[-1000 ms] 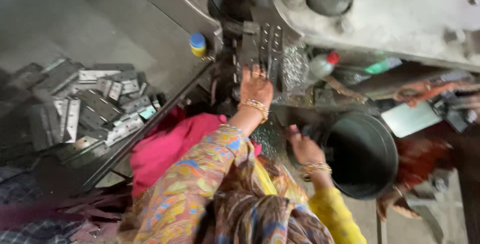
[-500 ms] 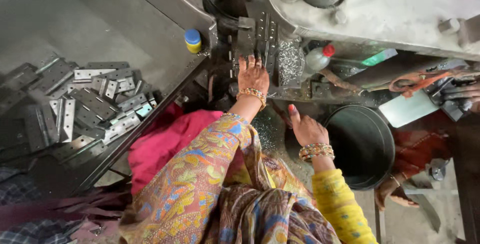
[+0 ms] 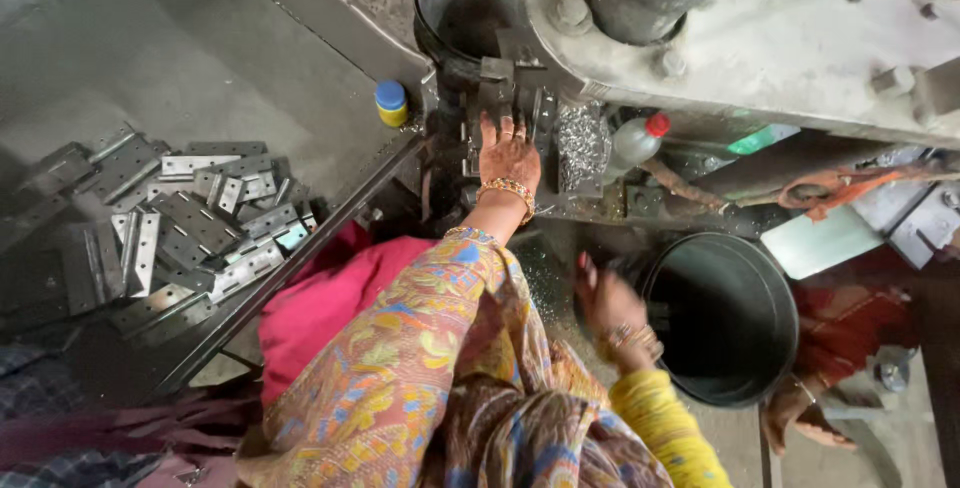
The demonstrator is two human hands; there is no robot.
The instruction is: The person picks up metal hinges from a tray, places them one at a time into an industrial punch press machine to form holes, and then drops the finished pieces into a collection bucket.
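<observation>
Left hand [image 3: 508, 156]: flat, fingers pointing up onto the press fixture [image 3: 500, 98], whose long axis runs vertically
Right hand [image 3: 608, 300]: blurred, grip unclear, beside dark bucket [image 3: 745, 368]

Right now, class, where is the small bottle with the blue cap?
In the head view, the blue-capped bottle stands upper left of centre, beside the grey machine, left of the left hand and above the hinge pile.

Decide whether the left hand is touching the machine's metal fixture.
Touching: the head view shows the left hand lying flat on the metal fixture, fingers pressed against it.

Single head-worn view, steeply downward, close over the press machine [image 3: 700, 38] and floor.
</observation>
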